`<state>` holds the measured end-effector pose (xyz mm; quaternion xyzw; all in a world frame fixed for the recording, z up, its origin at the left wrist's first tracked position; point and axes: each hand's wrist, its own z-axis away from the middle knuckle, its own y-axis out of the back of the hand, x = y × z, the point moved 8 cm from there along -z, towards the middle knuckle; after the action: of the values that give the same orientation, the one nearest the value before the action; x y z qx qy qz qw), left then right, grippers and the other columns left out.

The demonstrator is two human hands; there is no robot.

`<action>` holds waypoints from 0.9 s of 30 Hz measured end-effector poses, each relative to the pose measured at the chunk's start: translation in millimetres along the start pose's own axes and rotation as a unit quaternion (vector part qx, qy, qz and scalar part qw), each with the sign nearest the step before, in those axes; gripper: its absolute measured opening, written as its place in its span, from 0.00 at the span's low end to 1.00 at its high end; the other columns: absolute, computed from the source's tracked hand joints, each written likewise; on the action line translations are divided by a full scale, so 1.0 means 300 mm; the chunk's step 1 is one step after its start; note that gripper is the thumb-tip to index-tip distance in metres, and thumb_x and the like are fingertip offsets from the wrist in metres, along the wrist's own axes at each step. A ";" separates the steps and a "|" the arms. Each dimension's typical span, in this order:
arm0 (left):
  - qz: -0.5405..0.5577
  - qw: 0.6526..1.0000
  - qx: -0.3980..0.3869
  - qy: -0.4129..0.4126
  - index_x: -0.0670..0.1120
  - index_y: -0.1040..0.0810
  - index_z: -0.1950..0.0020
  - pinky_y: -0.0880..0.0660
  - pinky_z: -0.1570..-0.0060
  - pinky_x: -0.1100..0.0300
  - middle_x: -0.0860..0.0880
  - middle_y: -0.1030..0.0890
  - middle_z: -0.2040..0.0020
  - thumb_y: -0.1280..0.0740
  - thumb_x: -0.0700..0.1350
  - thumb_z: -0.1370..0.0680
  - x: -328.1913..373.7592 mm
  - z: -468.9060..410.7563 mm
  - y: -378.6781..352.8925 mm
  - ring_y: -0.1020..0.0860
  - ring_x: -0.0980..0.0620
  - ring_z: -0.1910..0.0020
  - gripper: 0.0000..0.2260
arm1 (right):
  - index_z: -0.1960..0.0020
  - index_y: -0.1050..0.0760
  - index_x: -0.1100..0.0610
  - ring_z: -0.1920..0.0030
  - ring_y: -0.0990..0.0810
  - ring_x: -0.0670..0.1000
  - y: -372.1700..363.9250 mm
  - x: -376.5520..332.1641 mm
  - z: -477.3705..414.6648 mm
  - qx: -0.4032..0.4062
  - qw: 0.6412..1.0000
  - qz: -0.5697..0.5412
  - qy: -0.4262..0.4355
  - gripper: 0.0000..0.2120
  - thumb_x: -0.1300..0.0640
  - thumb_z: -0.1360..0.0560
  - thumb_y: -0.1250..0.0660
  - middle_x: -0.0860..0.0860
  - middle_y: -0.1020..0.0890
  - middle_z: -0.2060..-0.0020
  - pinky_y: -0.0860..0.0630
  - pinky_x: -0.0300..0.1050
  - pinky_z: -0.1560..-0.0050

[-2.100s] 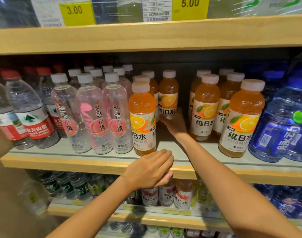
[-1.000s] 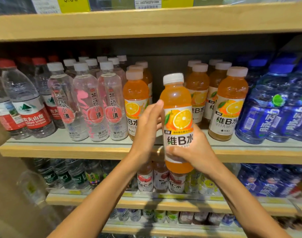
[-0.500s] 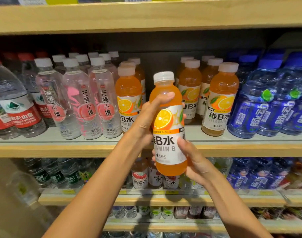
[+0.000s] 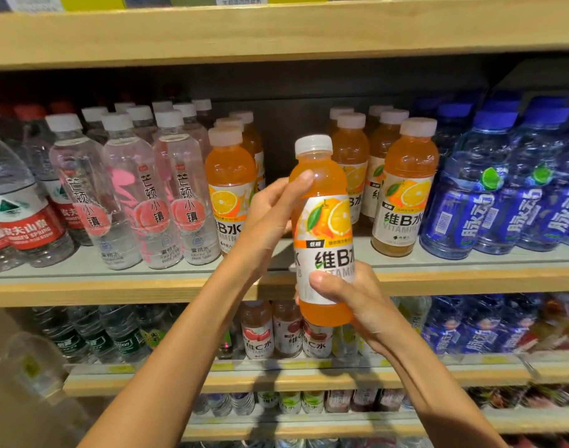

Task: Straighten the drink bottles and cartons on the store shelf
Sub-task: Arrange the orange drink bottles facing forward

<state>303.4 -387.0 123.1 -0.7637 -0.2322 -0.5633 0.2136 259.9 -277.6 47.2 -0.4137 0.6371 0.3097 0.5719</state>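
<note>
I hold an orange vitamin drink bottle [image 4: 323, 221] with a white cap upright in front of the middle shelf [image 4: 115, 291]. My left hand [image 4: 270, 218] grips its upper body from the left, thumb across the shoulder. My right hand [image 4: 351, 295] grips its lower part, thumb over the label. More orange bottles stand on the shelf, a row at the left [image 4: 229, 192] and a group at the right [image 4: 406, 189], with an open gap behind the held bottle.
Pink-labelled clear bottles [image 4: 153, 195] and red-labelled water bottles [image 4: 21, 215] fill the shelf's left. Blue bottles [image 4: 477, 195] fill its right. A wooden shelf board [image 4: 276, 30] runs overhead. Lower shelves [image 4: 276, 379] hold small bottles.
My right hand pulled the orange bottle out from the back of the shelf and my left hand left the shelf edge to grip it. The label has turned between my hands.
</note>
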 end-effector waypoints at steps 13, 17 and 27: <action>-0.054 0.966 0.241 -0.082 0.49 0.25 0.46 0.23 0.61 0.68 0.51 0.18 0.55 0.21 0.51 0.34 0.076 0.064 -0.027 0.19 0.61 0.61 0.21 | 0.45 0.34 0.53 0.60 0.22 0.56 0.020 -0.072 0.062 0.265 0.906 0.321 0.076 0.29 0.39 0.40 0.35 0.52 0.21 0.60 0.29 0.47 0.67; -0.001 0.974 0.218 -0.062 0.45 0.21 0.54 0.24 0.65 0.66 0.51 0.18 0.63 0.22 0.42 0.34 0.075 0.043 -0.025 0.19 0.58 0.65 0.13 | 0.49 0.32 0.47 0.64 0.22 0.43 0.016 -0.069 0.045 0.190 0.945 0.253 0.078 0.26 0.38 0.43 0.32 0.44 0.19 0.63 0.30 0.32 0.69; 0.356 0.907 -0.209 0.084 0.43 0.16 0.54 0.21 0.56 0.55 0.46 0.18 0.55 0.21 0.47 0.42 0.088 0.025 -0.178 0.19 0.48 0.58 0.19 | 0.28 0.36 0.63 0.40 0.23 0.62 -0.114 -0.031 0.101 -0.335 0.867 -0.359 -0.088 0.36 0.41 0.26 0.34 0.66 0.24 0.39 0.29 0.58 0.36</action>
<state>284.1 -336.9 149.8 -0.7723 0.1971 -0.5478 0.2544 304.5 -265.7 54.3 -0.7514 0.2497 0.3132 0.5244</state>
